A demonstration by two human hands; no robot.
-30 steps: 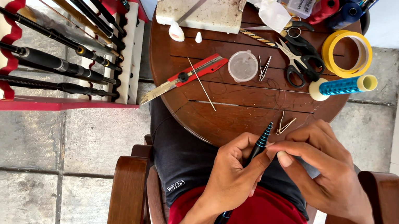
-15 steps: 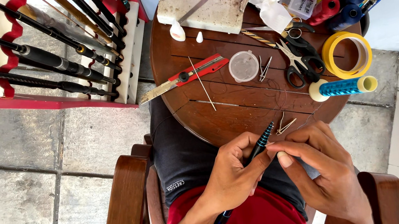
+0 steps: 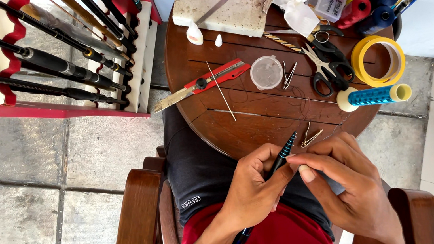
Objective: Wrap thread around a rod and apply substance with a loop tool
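Note:
My left hand (image 3: 251, 187) grips a thin dark rod (image 3: 283, 154) with teal wrapping near its tip, slanting up toward the table edge. My right hand (image 3: 346, 183) pinches the same rod just right of my left thumb, fingers curled over it. Both hands hover over my lap, just below the round wooden table (image 3: 241, 130). A small bent wire guide (image 3: 308, 137) lies on the table right above the rod's tip.
The table holds a red utility knife (image 3: 211, 80), a clear round lid (image 3: 266, 72), black scissors (image 3: 329, 65), a yellow tape roll (image 3: 378, 60), a teal thread spool (image 3: 376, 96), several more spools and a grey block (image 3: 225, 1). A rod rack (image 3: 48, 67) stands left. I sit in a wooden chair (image 3: 133, 232).

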